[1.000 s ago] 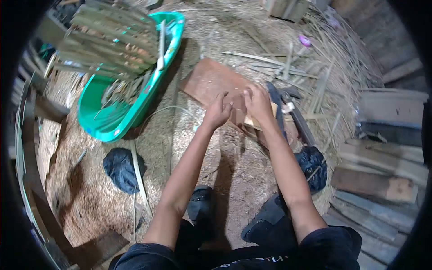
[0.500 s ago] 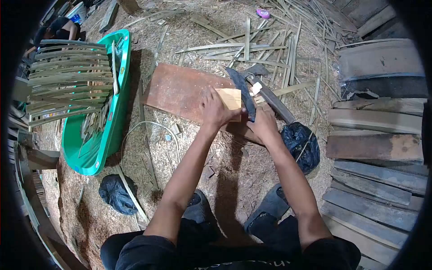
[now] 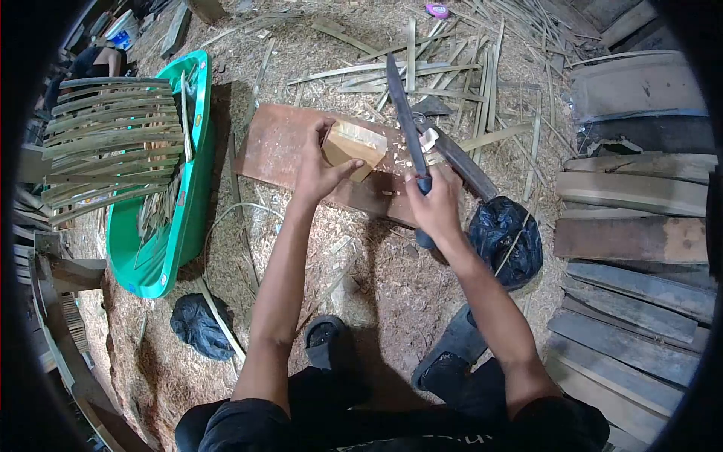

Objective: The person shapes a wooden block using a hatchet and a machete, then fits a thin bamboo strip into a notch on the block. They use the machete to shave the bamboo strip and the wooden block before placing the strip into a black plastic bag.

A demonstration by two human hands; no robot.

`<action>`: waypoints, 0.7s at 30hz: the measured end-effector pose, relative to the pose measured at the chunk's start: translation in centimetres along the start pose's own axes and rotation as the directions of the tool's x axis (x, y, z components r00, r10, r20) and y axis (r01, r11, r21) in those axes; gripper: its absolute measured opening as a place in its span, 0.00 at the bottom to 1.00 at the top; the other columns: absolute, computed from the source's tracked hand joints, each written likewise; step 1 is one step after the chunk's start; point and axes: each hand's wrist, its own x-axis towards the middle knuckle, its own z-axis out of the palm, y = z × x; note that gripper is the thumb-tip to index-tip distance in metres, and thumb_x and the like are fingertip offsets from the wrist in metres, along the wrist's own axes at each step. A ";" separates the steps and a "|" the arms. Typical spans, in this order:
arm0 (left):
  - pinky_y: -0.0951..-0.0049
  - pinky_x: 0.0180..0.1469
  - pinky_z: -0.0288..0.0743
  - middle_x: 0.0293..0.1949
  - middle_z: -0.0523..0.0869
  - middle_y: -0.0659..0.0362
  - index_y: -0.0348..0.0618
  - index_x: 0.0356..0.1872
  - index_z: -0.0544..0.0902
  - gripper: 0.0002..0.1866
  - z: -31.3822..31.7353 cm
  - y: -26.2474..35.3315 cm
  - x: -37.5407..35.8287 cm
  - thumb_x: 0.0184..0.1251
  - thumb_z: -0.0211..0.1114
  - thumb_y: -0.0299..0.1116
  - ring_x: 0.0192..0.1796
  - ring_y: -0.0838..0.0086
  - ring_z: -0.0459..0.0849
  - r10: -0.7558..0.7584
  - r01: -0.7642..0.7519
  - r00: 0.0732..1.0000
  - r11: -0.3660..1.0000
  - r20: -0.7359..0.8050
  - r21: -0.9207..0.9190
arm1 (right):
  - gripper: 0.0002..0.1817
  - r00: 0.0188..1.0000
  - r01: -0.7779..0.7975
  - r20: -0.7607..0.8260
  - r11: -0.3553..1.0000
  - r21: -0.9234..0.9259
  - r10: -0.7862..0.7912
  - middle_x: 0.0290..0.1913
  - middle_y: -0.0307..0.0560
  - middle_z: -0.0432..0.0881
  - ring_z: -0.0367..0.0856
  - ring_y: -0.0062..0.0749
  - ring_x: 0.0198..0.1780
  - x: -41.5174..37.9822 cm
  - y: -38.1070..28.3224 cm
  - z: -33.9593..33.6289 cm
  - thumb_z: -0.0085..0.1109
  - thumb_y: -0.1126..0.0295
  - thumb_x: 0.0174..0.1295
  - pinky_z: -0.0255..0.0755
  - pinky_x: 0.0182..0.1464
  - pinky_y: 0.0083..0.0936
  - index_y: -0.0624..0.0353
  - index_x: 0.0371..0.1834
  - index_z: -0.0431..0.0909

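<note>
My left hand (image 3: 320,173) grips a pale wooden block (image 3: 355,145) by its left side, thumb along the near edge. Freshly cut faces show on the block, which is tilted above a reddish-brown board (image 3: 275,151). In my right hand (image 3: 438,202) is the dark handle of a large knife (image 3: 407,113), its long blade pointing away from me, apart from the block. Small wood chips lie on the board between block and blade. Just right of the knife rests a tool with a dark wooden handle (image 3: 467,167), partly hidden behind the blade.
A green tub (image 3: 197,162) with slatted wood across it stands at left. Thin wood strips (image 3: 452,83) litter the far ground. Black plastic bags (image 3: 506,241) lie near my feet, and stacked planks (image 3: 629,239) line the right. Another person (image 3: 102,60) sits at far left.
The block has moved left and been tilted in my left hand. My right hand has turned the knife, separating the blade from the block, so it points farther forward.
</note>
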 end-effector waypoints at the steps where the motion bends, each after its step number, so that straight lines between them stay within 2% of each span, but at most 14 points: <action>1: 0.58 0.65 0.74 0.58 0.78 0.44 0.40 0.66 0.64 0.48 -0.3 0.3 0.0 0.43 0.84 0.26 0.60 0.56 0.80 -0.089 0.090 0.996 0.994 0.013 -0.066 | 0.15 1.000 0.009 0.000 1.000 0.021 -0.009 0.27 0.57 0.83 0.85 0.51 0.30 -0.3 0.0 0.5 0.63 0.62 0.64 0.75 0.34 0.42 0.64 0.35 0.74; 2: 0.58 0.65 0.74 0.57 0.79 0.45 0.39 0.66 0.63 0.48 -0.7 0.6 0.1 0.43 0.84 0.26 0.58 0.56 0.80 -0.174 0.177 0.984 0.975 0.029 -0.132 | 0.15 1.000 0.021 -0.001 0.999 0.042 -0.021 0.28 0.58 0.83 0.85 0.53 0.31 -0.5 -0.1 0.9 0.63 0.62 0.65 0.76 0.34 0.43 0.64 0.36 0.74; 3: 0.59 0.59 0.78 0.54 0.82 0.46 0.38 0.64 0.68 0.44 -0.8 1.3 0.0 0.43 0.84 0.28 0.57 0.56 0.82 -0.216 0.211 0.976 0.968 -0.025 -0.133 | 0.15 0.999 0.029 -0.018 0.995 0.090 -0.028 0.28 0.59 0.83 0.85 0.56 0.32 -0.7 -0.4 1.2 0.62 0.63 0.65 0.76 0.35 0.45 0.65 0.37 0.73; 4: 0.59 0.58 0.78 0.54 0.83 0.46 0.38 0.63 0.70 0.42 -1.2 1.4 0.2 0.44 0.83 0.28 0.56 0.55 0.83 -0.125 0.125 0.992 0.990 -0.012 0.057 | 0.14 0.997 0.078 -0.037 0.992 0.098 -0.074 0.29 0.60 0.83 0.85 0.57 0.32 -0.5 -0.6 1.4 0.62 0.63 0.65 0.76 0.35 0.45 0.65 0.37 0.73; 6: 0.59 0.56 0.79 0.53 0.83 0.45 0.38 0.61 0.73 0.38 -1.8 1.4 0.4 0.46 0.82 0.29 0.55 0.54 0.83 0.032 -0.059 0.997 0.909 0.072 0.413 | 0.14 0.986 0.160 -0.073 0.981 0.107 -0.153 0.29 0.60 0.83 0.84 0.58 0.33 -0.7 -0.7 1.7 0.61 0.63 0.65 0.76 0.35 0.45 0.64 0.37 0.73; 7: 0.63 0.53 0.81 0.48 0.87 0.46 0.35 0.58 0.77 0.33 -1.6 1.3 0.5 0.48 0.80 0.29 0.51 0.58 0.87 0.091 -0.109 0.994 0.884 0.061 0.456 | 0.14 0.991 0.129 -0.046 0.988 0.090 -0.125 0.29 0.60 0.83 0.84 0.59 0.33 -0.9 -0.8 1.9 0.61 0.63 0.65 0.76 0.35 0.46 0.64 0.38 0.73; 10: 0.60 0.49 0.81 0.45 0.87 0.42 0.36 0.54 0.77 0.32 -0.9 2.8 1.0 0.49 0.80 0.36 0.50 0.51 0.87 0.040 -0.083 0.995 0.829 0.089 0.553 | 0.14 0.999 0.036 0.030 0.998 0.046 -0.038 0.29 0.61 0.83 0.84 0.60 0.33 -0.8 -0.6 2.6 0.61 0.62 0.65 0.76 0.35 0.47 0.64 0.38 0.74; 12: 0.57 0.46 0.81 0.42 0.87 0.42 0.38 0.49 0.77 0.29 -0.5 2.3 2.6 0.49 0.79 0.40 0.47 0.48 0.86 -0.144 -0.026 0.971 0.727 0.190 0.686 | 0.15 0.996 -0.032 0.086 0.999 0.023 0.030 0.28 0.61 0.83 0.84 0.60 0.34 -0.5 0.5 3.8 0.61 0.61 0.65 0.75 0.36 0.48 0.64 0.38 0.75; 13: 0.55 0.44 0.81 0.41 0.87 0.41 0.39 0.47 0.77 0.27 -0.3 1.9 3.3 0.50 0.78 0.43 0.46 0.47 0.86 -0.238 -0.012 0.944 0.664 0.227 0.747 | 0.16 0.991 -0.087 0.100 0.994 -0.062 0.093 0.27 0.60 0.82 0.84 0.60 0.33 -0.5 0.6 4.1 0.61 0.59 0.64 0.76 0.35 0.48 0.63 0.38 0.76; 16: 0.51 0.40 0.80 0.36 0.88 0.44 0.42 0.40 0.75 0.23 1.3 1.9 4.1 0.49 0.76 0.42 0.41 0.48 0.87 -0.209 -0.147 0.932 0.529 0.296 0.836 | 0.16 0.998 -0.065 0.009 0.997 -0.037 0.065 0.26 0.59 0.82 0.84 0.58 0.32 0.0 0.3 3.7 0.61 0.58 0.64 0.76 0.34 0.47 0.63 0.37 0.75; 17: 0.52 0.40 0.80 0.35 0.88 0.45 0.42 0.40 0.75 0.23 1.4 1.9 4.1 0.49 0.76 0.42 0.41 0.48 0.87 -0.202 -0.147 0.933 0.539 0.297 0.829 | 0.15 0.999 0.002 -0.037 1.000 0.012 -0.002 0.26 0.58 0.82 0.84 0.57 0.31 0.2 0.2 3.4 0.61 0.59 0.64 0.76 0.33 0.47 0.63 0.36 0.74; 21: 0.51 0.39 0.81 0.35 0.89 0.47 0.44 0.42 0.76 0.20 1.1 3.2 4.1 0.53 0.71 0.42 0.39 0.50 0.88 -0.216 -0.166 0.922 0.528 0.321 0.833 | 0.15 0.986 -0.054 -0.142 0.978 0.204 0.084 0.26 0.57 0.82 0.85 0.56 0.31 0.6 -1.4 2.7 0.63 0.61 0.63 0.76 0.33 0.46 0.63 0.36 0.74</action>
